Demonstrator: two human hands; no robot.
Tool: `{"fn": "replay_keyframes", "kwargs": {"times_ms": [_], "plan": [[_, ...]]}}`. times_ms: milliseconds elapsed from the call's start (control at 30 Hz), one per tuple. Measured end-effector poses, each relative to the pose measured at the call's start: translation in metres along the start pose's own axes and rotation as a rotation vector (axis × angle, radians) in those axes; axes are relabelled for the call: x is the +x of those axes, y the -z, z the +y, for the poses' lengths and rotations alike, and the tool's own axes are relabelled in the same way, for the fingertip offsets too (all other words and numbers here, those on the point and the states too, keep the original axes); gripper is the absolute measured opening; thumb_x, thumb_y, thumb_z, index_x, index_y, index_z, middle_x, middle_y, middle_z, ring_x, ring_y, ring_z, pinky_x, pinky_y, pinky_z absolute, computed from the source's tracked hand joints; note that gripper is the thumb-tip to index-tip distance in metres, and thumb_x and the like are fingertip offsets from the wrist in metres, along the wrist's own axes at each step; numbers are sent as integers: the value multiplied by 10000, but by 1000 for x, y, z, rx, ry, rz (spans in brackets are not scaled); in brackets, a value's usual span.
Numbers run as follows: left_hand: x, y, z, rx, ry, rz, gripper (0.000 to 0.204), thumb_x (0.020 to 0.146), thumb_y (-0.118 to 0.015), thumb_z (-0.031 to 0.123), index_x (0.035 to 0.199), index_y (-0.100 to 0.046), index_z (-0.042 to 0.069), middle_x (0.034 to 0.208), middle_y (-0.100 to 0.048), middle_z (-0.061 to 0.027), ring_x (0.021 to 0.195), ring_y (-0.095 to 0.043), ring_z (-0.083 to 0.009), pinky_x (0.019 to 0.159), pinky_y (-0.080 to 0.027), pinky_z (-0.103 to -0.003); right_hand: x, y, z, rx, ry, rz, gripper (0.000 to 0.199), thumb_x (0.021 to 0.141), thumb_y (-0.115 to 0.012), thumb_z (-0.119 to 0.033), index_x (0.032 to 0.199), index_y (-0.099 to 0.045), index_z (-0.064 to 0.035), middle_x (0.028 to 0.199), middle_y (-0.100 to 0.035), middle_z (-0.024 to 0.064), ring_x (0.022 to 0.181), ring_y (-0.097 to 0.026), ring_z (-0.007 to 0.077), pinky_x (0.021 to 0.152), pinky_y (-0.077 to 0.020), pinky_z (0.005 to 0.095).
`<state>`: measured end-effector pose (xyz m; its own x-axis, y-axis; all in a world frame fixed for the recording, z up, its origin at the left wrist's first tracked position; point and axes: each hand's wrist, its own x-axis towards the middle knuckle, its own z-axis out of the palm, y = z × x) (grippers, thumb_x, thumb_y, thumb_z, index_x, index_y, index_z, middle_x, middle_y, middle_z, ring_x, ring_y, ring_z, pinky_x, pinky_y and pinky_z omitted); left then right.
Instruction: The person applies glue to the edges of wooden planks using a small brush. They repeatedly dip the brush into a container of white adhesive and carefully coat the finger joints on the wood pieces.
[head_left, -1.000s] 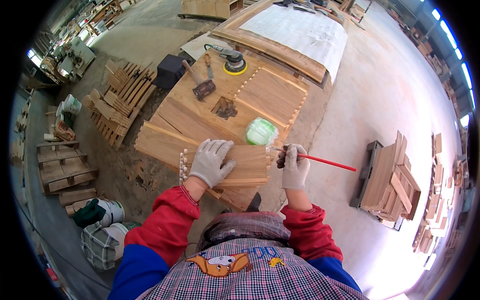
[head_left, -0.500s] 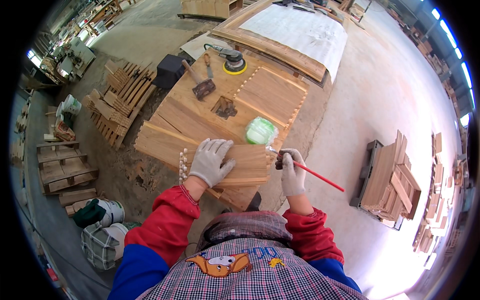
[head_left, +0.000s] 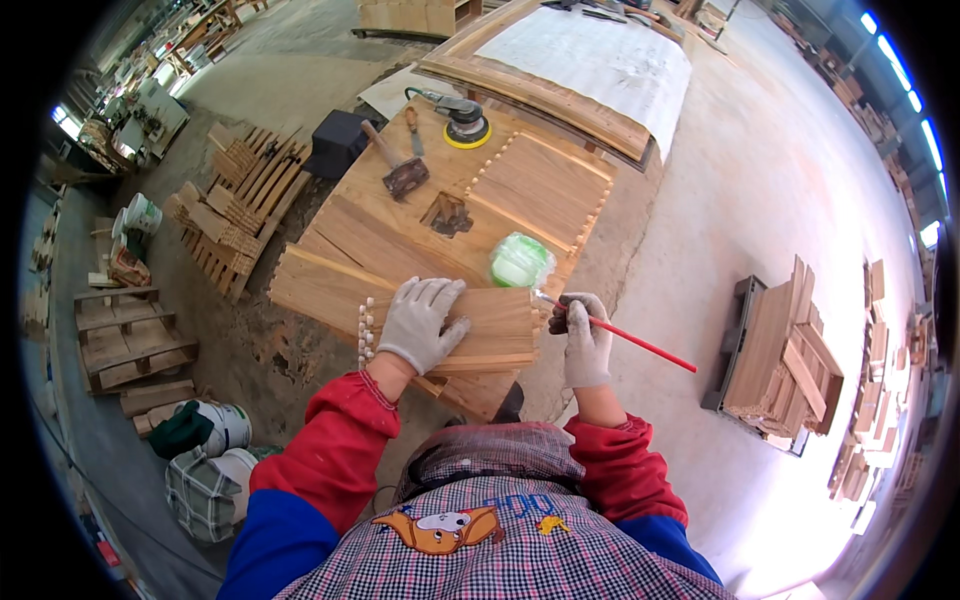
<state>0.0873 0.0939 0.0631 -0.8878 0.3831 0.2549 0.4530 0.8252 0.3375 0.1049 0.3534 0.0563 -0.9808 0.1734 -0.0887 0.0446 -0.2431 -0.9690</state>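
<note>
A wooden board (head_left: pixel 500 320) with finger joints lies across the near side of the workbench (head_left: pixel 375 205). White paste coats the joint fingers at its left end. My left hand (head_left: pixel 424 322), in a pale work glove, rests on top of the board with its fingers spread. My right hand (head_left: pixel 585 338), in a glove with dark-stained fingertips, grips a thin brush with a red handle (head_left: pixel 645 347). The brush tip is at the board's right end. Just beyond that end stands a green and white tub (head_left: pixel 522 262) wrapped in clear plastic.
On the bench lie a mallet (head_left: pixel 405 178), a chisel-like tool (head_left: pixel 413 130), a sander (head_left: pixel 467 130) with a yellow-edged pad and another jointed panel (head_left: pixel 540 190). A paper-covered table (head_left: pixel 600 65) stands behind. Stacked boards (head_left: pixel 780 360) are at right, slatted wood (head_left: pixel 240 210) at left.
The red brush handle has shifted slightly to the right and down, its tip staying by the board's right end. My left hand and the board have barely moved.
</note>
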Motion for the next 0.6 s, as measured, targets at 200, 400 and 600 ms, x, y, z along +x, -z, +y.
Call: {"fn": "replay_keyframes", "kwargs": {"times_ms": [200,400,600], "plan": [[1,-1,-1,-4,-1,0,521,893,-656,375,1311,-597,71,1283,-623,-136,1231,-562,-316,1135,-350,-487,3,-3,5,-119,37,-35,169,1044,-515,-140,1072,-607,0,867,-622,45,756,-599,114,690,-530,276],[0,0,0,-9,3,5,520,895,-654,376,1312,-597,71,1278,-625,-135,1230,-562,-316,1136,-349,-487,-4,8,0,-178,6,-20,162,1043,-512,-127,1074,-608,0,904,-619,51,769,-595,111,694,-531,275],[0,-1,-1,-8,-2,8,520,897,-651,379,1312,-597,70,1279,-624,-135,1232,-562,-316,1134,-349,-486,-2,2,2,-56,40,1,159,1033,-518,-115,1078,-618,0,920,-625,48,789,-590,108,715,-523,275]]}}
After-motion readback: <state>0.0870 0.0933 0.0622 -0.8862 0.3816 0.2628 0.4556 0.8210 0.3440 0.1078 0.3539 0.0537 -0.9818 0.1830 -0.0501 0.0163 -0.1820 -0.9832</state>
